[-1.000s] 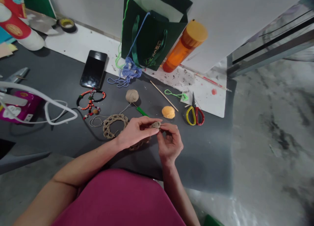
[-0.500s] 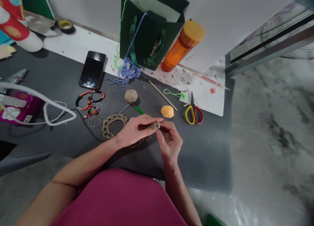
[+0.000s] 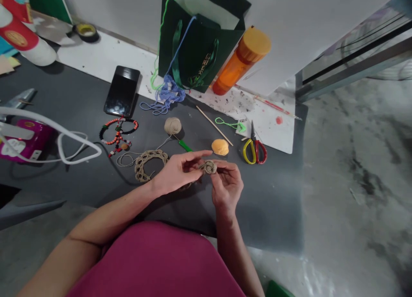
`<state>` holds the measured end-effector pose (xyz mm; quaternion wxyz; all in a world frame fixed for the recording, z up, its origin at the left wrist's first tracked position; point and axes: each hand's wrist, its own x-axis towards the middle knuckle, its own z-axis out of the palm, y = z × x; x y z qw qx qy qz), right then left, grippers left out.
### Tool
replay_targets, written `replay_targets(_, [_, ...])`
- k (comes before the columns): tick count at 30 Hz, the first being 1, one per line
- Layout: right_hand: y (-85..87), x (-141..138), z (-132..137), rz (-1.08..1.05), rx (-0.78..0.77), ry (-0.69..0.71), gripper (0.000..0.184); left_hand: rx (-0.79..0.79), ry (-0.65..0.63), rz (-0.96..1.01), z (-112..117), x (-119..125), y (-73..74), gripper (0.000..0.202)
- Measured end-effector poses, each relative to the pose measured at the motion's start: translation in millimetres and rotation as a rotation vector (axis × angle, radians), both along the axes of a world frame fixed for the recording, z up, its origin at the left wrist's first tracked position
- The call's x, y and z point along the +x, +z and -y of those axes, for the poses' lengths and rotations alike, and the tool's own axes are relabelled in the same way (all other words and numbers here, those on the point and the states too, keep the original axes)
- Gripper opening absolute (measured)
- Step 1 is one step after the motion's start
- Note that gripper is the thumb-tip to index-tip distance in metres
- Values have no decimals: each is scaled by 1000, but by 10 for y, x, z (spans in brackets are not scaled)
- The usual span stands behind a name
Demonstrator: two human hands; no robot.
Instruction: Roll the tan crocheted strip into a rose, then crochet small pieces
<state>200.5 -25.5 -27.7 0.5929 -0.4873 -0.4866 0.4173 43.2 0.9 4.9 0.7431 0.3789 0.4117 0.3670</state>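
A beige crocheted strip is coiled at one end into a small rosette (image 3: 210, 167) between my two hands. My left hand (image 3: 175, 171) pinches its left side, with the index finger stretched out above it. My right hand (image 3: 228, 186) grips the right edge between thumb and fingers. On the table beside my left wrist lies a curved stretch of beige crochet (image 3: 141, 163); my left hand hides whether it joins the rosette. Just beyond are a ball of beige yarn (image 3: 173, 125) and a green-handled crochet hook (image 3: 185, 145), partly covered by the ball.
An orange-yellow lump (image 3: 220, 147), a thin wooden stick (image 3: 214, 125) and red-and-yellow scissors (image 3: 254, 149) lie beyond my hands. Leftward are a beaded bracelet (image 3: 111, 136), a phone (image 3: 122, 91) and a white cable (image 3: 80, 144). A dark green bag (image 3: 196, 43) and orange bottle (image 3: 238, 65) stand behind.
The rosette has shifted slightly right and turned, so more of its coiled face shows. My right hand has moved a little right, and my left fingers have loosened somewhat.
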Motion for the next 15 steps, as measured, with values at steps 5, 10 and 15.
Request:
replay_targets(5, [20, -18, 9, 113, 64, -58, 12, 88, 35, -97, 23, 6, 52, 54])
replay_targets(10, [5, -13, 5, 272, 154, -92, 18, 139, 45, -103, 48, 24, 42, 47])
replay_targets(15, [-1, -8, 18, 407, 269, -85, 23, 125, 80, -123, 52, 26, 45, 37])
